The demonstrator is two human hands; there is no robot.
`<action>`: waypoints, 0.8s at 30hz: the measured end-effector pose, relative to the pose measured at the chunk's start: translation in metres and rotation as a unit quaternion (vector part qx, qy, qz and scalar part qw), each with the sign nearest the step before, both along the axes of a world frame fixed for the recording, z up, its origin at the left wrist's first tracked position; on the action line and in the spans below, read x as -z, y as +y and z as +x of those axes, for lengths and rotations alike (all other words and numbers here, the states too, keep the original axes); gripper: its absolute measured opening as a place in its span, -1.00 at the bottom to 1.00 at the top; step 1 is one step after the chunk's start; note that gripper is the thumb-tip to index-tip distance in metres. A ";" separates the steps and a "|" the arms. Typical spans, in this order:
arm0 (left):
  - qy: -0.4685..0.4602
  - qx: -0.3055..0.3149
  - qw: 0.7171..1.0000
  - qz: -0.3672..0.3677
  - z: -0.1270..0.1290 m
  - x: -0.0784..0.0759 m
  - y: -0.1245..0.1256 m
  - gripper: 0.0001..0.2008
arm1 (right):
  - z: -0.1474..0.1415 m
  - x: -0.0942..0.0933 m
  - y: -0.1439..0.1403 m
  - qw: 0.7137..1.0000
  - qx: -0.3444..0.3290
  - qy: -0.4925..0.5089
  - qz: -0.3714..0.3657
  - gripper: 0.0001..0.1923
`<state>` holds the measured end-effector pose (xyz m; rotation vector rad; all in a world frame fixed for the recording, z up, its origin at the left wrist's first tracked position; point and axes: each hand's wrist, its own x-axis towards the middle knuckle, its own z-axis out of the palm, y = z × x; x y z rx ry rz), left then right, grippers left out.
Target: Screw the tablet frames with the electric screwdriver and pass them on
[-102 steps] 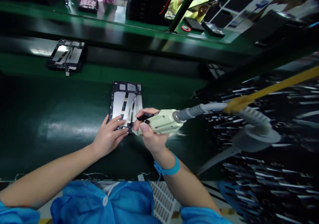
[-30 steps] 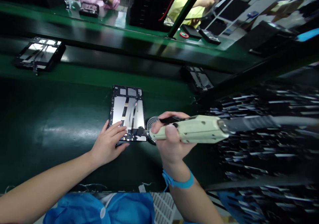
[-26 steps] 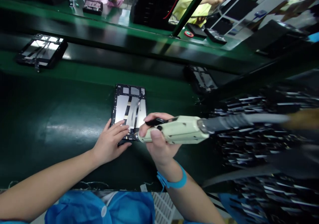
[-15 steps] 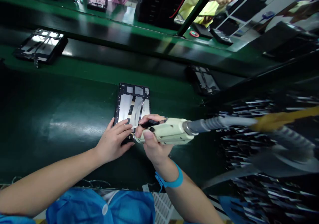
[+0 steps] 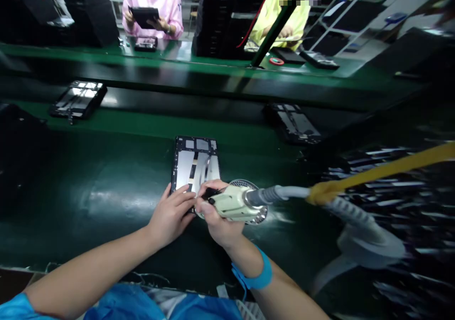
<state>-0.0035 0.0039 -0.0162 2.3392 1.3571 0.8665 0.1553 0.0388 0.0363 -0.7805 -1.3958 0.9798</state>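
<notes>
An opened tablet (image 5: 204, 168), with its silver inside and black frame showing, lies on the green bench mat in front of me. My left hand (image 5: 172, 215) holds its lower left part, fingers across the top and thumb by the bottom edge. In my right hand (image 5: 222, 225) is a pale green electric screwdriver (image 5: 232, 204), with its nose pointing left at the tablet's lower end. My hands hide the tip and the tablet's lower right corner. Partly behind the screwdriver stands a round metal dish (image 5: 244, 183), its contents hidden. A blue strap (image 5: 261, 270) circles my right wrist.
Two more opened devices lie beyond, one at left (image 5: 80, 101) and one at right (image 5: 295, 123). A grey cable with a yellow strap (image 5: 384, 166) runs right. Many dark parts (image 5: 398, 230) crowd the right side. Two people work across the bench.
The view has tilted up, so the bench scene sits lower. The dish now shows behind the screwdriver, whose cable end has swung slightly. Across the bench, the person in pink is seen holding a dark panel.
</notes>
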 end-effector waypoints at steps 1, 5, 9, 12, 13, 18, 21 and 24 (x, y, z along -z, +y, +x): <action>0.010 -0.001 1.000 0.000 -0.001 0.001 0.003 -0.69 | 0.003 -0.002 0.002 1.000 -0.005 0.016 0.005 -0.71; 0.059 -0.047 0.997 0.026 -0.013 0.005 0.053 -0.71 | 0.021 -0.012 0.010 0.995 0.014 0.096 0.007 -0.76; 0.080 -0.131 0.987 0.055 -0.034 0.004 0.147 -0.72 | 0.036 -0.008 0.015 0.994 0.069 0.084 -0.009 -0.77; 0.057 -0.199 0.976 0.067 -0.043 0.003 0.195 -0.61 | 0.040 -0.002 0.016 0.996 0.083 0.040 -0.018 -0.79; 0.050 -0.217 0.972 0.071 -0.045 0.004 0.200 -0.56 | 0.040 -0.001 0.016 0.996 0.083 0.028 -0.018 -0.79; 0.043 -0.213 0.972 0.095 -0.054 0.014 0.155 -0.53 | 0.041 -0.006 0.017 0.995 0.092 0.019 -0.021 -0.77; 0.056 -0.201 0.973 0.101 -0.069 0.020 0.103 -0.58 | 0.046 -0.004 0.022 0.991 0.131 0.021 -0.031 -0.70; 0.069 -0.212 0.969 0.103 -0.094 0.020 0.054 -0.62 | 0.053 0.005 0.032 0.980 0.193 0.009 -0.035 -0.60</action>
